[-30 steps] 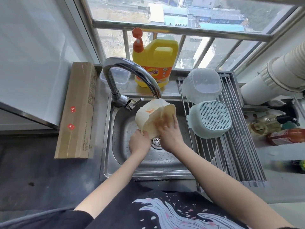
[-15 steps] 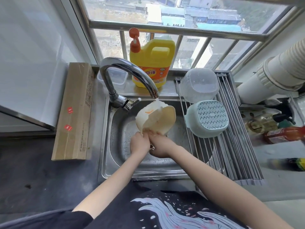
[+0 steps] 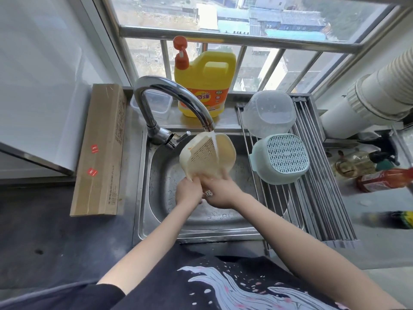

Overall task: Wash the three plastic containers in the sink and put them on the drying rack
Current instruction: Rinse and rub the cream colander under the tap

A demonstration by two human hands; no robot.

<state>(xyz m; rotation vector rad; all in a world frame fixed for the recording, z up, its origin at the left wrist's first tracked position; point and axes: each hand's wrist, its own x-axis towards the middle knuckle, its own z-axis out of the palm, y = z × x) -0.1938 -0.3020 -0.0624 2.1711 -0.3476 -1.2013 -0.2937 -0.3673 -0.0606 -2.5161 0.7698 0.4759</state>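
Under the faucet (image 3: 174,104) at frame centre, left hand (image 3: 187,194) and right hand (image 3: 220,193) grip the cream container (image 3: 206,157), apparently rinsing; next, the drying rack (image 3: 317,198) at right.

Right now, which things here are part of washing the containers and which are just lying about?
Part of the job:
cream strainer, held under the tap by left hand and right hand
clear container and green strainer, upside down on the drying rack
sink

Just lying about:
yellow detergent jug
cardboard box
small clear tub
red bottle
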